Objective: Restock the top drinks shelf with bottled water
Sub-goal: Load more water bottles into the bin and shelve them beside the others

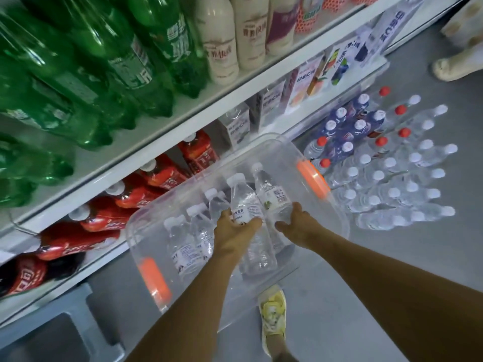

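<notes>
Green soda bottles (86, 74) above red-labelled bottles (162, 176), cream bottles (219, 48), a yellow shoe (273, 317) on grey floor (449, 252)

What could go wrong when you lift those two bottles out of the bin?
1. The left hand grips the left bottle and the right hand grips the right bottle, one hand each. Either bottle might slip and fall back into the bin or onto the shoe below.
2. Packs lie on the floor beside the bin; stepping that way might trip the person.
</notes>
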